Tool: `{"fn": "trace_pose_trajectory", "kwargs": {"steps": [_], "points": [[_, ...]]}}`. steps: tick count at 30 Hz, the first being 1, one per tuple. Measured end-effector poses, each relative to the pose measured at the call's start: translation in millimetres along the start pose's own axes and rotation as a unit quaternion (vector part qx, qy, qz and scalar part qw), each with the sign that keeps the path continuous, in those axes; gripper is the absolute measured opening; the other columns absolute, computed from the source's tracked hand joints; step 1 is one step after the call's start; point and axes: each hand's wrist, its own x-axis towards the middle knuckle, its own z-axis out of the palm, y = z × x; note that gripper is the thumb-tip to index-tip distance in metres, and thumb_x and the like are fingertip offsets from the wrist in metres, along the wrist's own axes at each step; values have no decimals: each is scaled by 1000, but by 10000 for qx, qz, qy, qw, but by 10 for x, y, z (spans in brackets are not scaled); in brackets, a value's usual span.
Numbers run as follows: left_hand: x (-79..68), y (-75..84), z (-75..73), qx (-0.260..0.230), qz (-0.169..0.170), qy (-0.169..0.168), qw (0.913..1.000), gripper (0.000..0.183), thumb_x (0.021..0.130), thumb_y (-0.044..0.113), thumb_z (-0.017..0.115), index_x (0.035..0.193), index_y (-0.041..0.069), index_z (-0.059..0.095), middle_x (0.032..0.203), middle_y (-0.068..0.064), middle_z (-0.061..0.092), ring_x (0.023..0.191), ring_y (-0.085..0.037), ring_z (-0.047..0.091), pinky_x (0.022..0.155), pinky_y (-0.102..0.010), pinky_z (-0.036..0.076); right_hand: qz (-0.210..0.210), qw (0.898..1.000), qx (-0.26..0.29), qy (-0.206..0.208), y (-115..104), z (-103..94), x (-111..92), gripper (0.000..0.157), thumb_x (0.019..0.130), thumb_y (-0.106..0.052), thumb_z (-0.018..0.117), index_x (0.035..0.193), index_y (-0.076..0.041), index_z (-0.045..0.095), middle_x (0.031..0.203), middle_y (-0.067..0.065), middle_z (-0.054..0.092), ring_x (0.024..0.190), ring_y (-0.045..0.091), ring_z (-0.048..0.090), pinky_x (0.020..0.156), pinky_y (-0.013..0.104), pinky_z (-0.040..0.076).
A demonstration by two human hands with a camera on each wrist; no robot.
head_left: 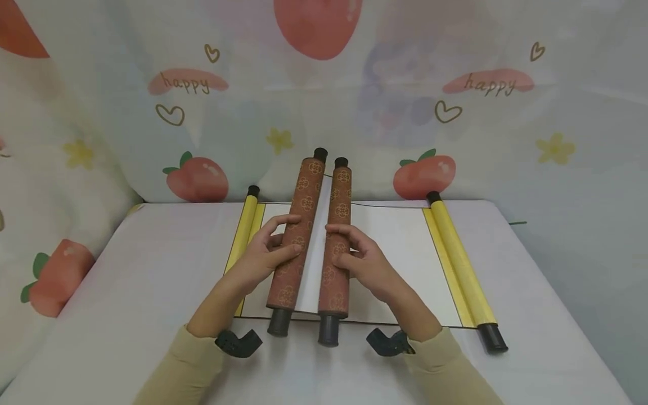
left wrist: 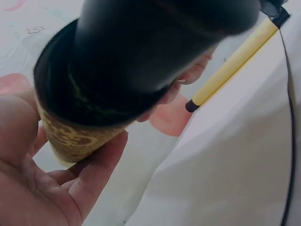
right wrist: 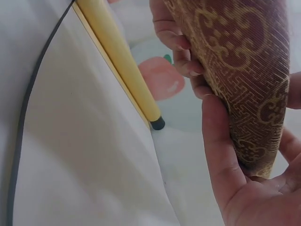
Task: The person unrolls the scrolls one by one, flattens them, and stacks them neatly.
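The left hand (head_left: 260, 253) and the right hand (head_left: 368, 263) each grip one of two patterned red rollers; the left fingers curl round the left red roller (head_left: 300, 233), thumb laid along its near face; the right fingers curl round the right red roller (head_left: 336, 245) in the same way; both rollers end in black knobs and stand side by side, apart, their gap narrower at the far end; a strip of white paper (head_left: 314, 256) shows between them.

Under the hands, a white sheet (head_left: 405, 242) lies spread on the pale tabletop (head_left: 536, 315); a left yellow roller (head_left: 244, 230) and a right yellow roller (head_left: 462, 261), both black-tipped, lie along its two sides, so the red pair is between them, nearer the left one; the near black knobs of the red pair reach past the sheet's near edge in the head view.

Beige sleeves (head_left: 445, 360) cover the forearms; behind hangs a backdrop (head_left: 324, 101) printed with fruit, hearts and the word "happy".
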Motion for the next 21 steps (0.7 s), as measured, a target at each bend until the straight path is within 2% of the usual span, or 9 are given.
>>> {"fn": "trace_pose_trajectory", "kwargs": {"steps": [5,13,17,21], "points": [[-24,-29,-28,154,-90,-79,9998,55,96,18,68,144,29,43,133,-19,54,108,-26,62,78,-41,57,109,9998,-65,-134,12,-36,-11,57,92,-5,56,146,-17,46,141,13,47,113,29,60,75,39,58],[-31,-67,-80,470,145,-308,9983,54,95,19,70,142,27,46,132,-17,54,110,-28,61,79,-40,57,0,9999,-16,-122,56,-55,-45,53,90,-3,57,140,-16,50,136,17,50,109,28,62,75,38,58],[-24,-84,-97,426,158,-353,9983,53,95,17,70,141,27,47,133,-17,54,112,-29,61,81,-42,57,-45,9999,-12,-148,68,-44,-44,47,95,-11,62,140,-16,50,134,17,50,106,27,62,74,38,58],[-23,-83,-103,361,191,-333,9986,54,94,17,70,142,26,46,135,-18,53,115,-30,60,82,-43,57,25,9999,3,-112,97,-29,-29,47,95,-16,68,139,-16,50,134,17,50,107,28,63,74,39,57]]}}
